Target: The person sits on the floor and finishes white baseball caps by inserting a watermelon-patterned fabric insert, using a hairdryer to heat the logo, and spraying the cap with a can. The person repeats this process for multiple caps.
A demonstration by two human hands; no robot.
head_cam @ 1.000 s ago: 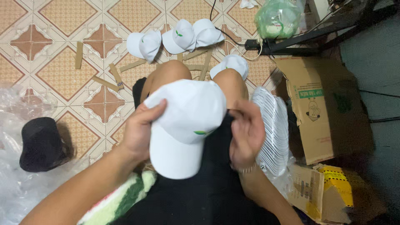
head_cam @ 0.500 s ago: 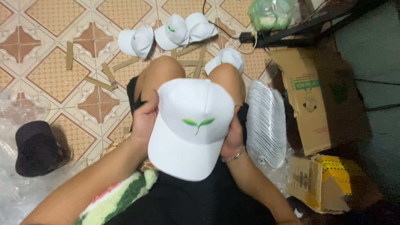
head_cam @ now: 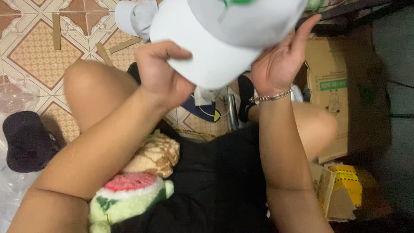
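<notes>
I hold a white cap [head_cam: 224, 39] with a green leaf mark up high, near the top of the head view. My left hand [head_cam: 161, 71] grips its brim edge from the left. My right hand [head_cam: 278, 60], with a bracelet at the wrist, holds its right side, fingers stretched up along the fabric. My bare knees spread out below the cap. Another white cap [head_cam: 129, 17] lies on the tiled floor just behind the held one.
A black cap [head_cam: 26, 140] lies on clear plastic at the left. A brown cardboard box [head_cam: 330, 86] stands at the right, with a yellow-taped carton [head_cam: 345, 190] below it. A watermelon-patterned plush [head_cam: 129, 194] rests on my lap. Cardboard strips [head_cam: 56, 30] lie on the floor.
Both hands have lifted the white cap from my lap toward the camera. My knees have moved apart, and the view has closed in.
</notes>
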